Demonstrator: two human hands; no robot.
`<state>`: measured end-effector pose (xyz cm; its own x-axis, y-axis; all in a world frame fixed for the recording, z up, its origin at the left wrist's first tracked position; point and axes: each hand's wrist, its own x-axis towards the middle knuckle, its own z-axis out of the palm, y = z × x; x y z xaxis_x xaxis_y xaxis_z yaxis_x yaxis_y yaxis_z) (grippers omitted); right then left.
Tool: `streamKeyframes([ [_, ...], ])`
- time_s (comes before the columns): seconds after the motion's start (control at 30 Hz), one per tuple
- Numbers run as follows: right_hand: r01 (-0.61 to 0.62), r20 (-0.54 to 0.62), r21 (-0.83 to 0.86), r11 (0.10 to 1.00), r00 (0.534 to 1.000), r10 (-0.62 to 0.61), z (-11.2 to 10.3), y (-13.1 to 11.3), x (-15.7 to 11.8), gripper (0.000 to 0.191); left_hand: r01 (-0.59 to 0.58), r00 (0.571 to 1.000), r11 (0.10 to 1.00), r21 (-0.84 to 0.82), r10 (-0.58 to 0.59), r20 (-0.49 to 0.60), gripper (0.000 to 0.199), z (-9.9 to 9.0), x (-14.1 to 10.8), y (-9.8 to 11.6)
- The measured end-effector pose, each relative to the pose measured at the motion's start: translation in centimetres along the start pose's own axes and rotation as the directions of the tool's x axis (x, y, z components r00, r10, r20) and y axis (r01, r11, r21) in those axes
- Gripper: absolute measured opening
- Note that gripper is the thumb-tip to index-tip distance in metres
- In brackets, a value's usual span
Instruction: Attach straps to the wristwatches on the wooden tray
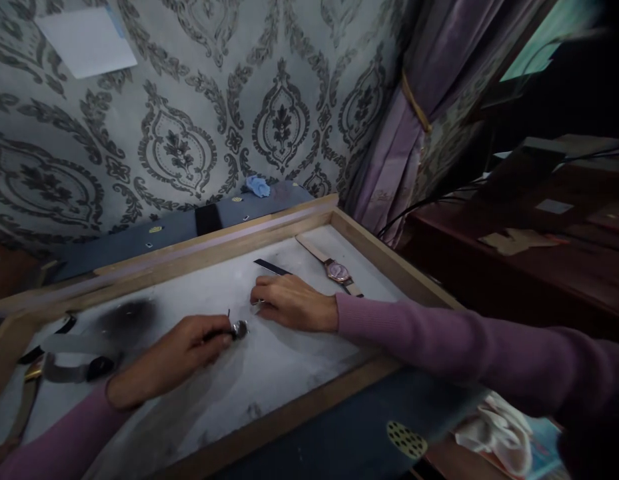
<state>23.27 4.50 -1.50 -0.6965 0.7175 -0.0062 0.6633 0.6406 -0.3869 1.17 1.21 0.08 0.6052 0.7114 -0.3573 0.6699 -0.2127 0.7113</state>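
1. Nearest my camera, along the bottom edge, two mauve sleeves come in from the left and right corners, with a dark blue surface (339,433) between them that carries a small gold dotted oval (406,440) and, further right, a crumpled pale cloth (494,433).
2. At the far left I see watch straps (64,357) lying loose inside a shallow wooden tray (299,413), dark and grey ones, near its left wall.
3. Just right of them a dark smudge (126,320) marks the tray's pale floor.
4. My left hand (174,357) rests on the tray floor, fingers curled tight, thumb and forefinger pinched on a small round silver watch case (239,329); a thin dark pin sticks up just beside it.
5. The watch case sits near the middle of the tray, between both hands, close to the right hand's fingertips but apart from them.
6. My right hand (294,303) lies palm down, fingers bent; something small and pale shows under the fingertips, but I cannot tell whether it is gripped.
7. Behind that hand lies a dark flat strip (272,267), its near end hidden by the knuckles.
8. Right of it, a wristwatch (338,271) with a pinkish dial and tan strap lies flat near the tray's right wall.
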Motion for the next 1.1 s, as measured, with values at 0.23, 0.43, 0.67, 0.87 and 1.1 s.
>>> streamKeyframes([
  [0.23,0.021,0.038,-0.029,0.999,0.999,-0.02,0.9,0.0,0.4,0.008,-0.018,0.984,0.992,0.122,0.039,-0.174,0.022,3.9,-1.9,-0.5],
  [0.43,0.003,0.024,-0.065,0.998,1.0,-0.002,1.5,0.1,0.4,0.007,-0.053,0.944,0.986,0.159,0.101,-0.314,0.02,3.3,-1.5,-0.8],
  [0.67,0.008,0.019,-0.072,0.997,1.0,-0.006,2.1,0.7,0.2,0.011,-0.024,0.944,0.979,0.2,0.088,-0.317,0.015,2.9,-1.3,-0.8],
  [0.87,0.019,-0.027,0.053,0.998,0.999,-0.018,1.7,1.0,0.2,0.005,-0.046,0.925,0.977,0.21,0.121,-0.36,0.009,1.9,1.1,0.7],
  [1.1,-0.009,-0.073,0.275,0.961,0.997,0.031,1.0,0.7,0.2,0.006,-0.075,0.925,0.997,-0.016,0.064,-0.374,0.016,2.0,3.6,1.1],
])
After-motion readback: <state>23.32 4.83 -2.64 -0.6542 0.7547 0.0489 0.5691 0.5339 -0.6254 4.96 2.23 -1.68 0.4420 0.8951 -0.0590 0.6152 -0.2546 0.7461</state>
